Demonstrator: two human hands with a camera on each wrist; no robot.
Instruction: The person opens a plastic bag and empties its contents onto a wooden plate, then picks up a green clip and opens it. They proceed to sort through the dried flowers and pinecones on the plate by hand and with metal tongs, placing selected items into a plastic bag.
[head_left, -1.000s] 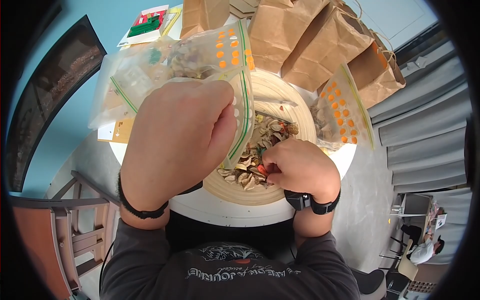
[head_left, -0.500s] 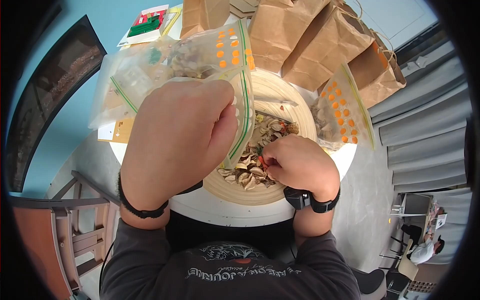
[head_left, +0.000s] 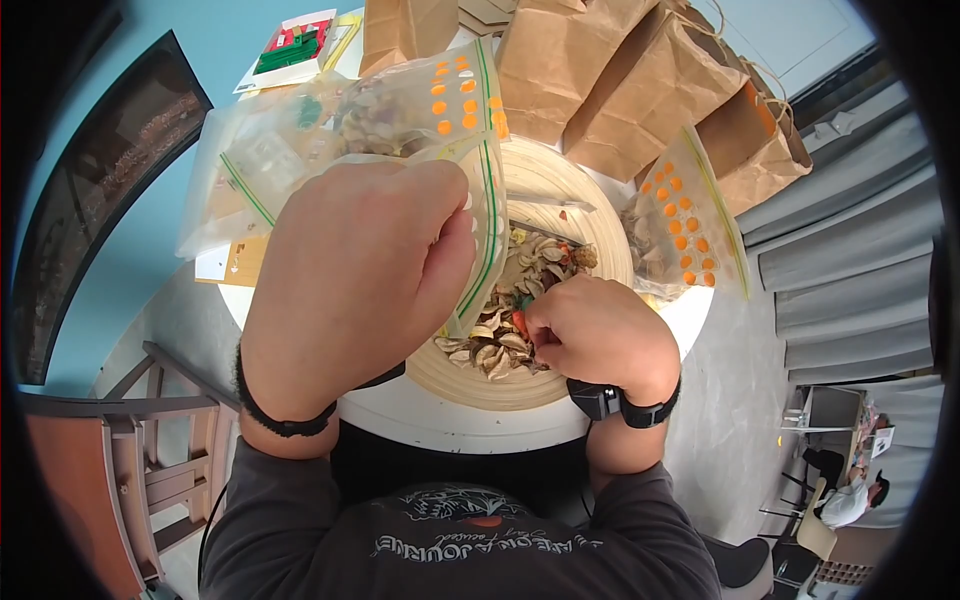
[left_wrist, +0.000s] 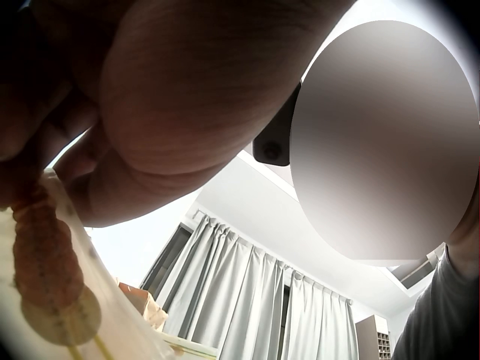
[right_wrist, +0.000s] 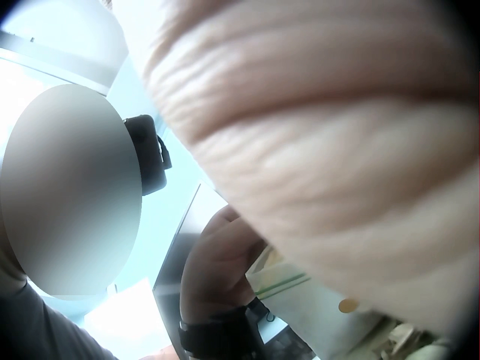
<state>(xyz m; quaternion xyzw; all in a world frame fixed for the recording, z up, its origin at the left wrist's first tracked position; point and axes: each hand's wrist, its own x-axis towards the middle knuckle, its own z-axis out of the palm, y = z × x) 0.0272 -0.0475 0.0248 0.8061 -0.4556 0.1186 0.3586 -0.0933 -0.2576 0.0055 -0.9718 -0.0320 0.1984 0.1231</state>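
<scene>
In the head view the left hand (head_left: 355, 270) grips the edge of a clear zip bag (head_left: 490, 240) with a green seal line; the left wrist view shows fingers on the bag (left_wrist: 112, 300). The bag's mouth hangs over the left part of a heap of dried petals (head_left: 495, 355) on a round wooden board (head_left: 585, 180). At the heap's right side, the right hand (head_left: 605, 330) has curled fingers down among the petals, beside a small red-orange piece (head_left: 520, 322). Its fingertips are hidden, so whether it pinches anything cannot be told.
Another zip bag with orange dots (head_left: 680, 225) stands right of the board. Brown paper bags (head_left: 650, 90) line the back. A filled dotted bag (head_left: 390, 110) lies at the back left, near a white box with green pieces (head_left: 295, 50). A person (head_left: 850, 500) sits far right.
The right hand has shifted slightly among the petals, and the red-orange piece beside its fingers lies a little differently. The left hand and its bag have hardly moved.
</scene>
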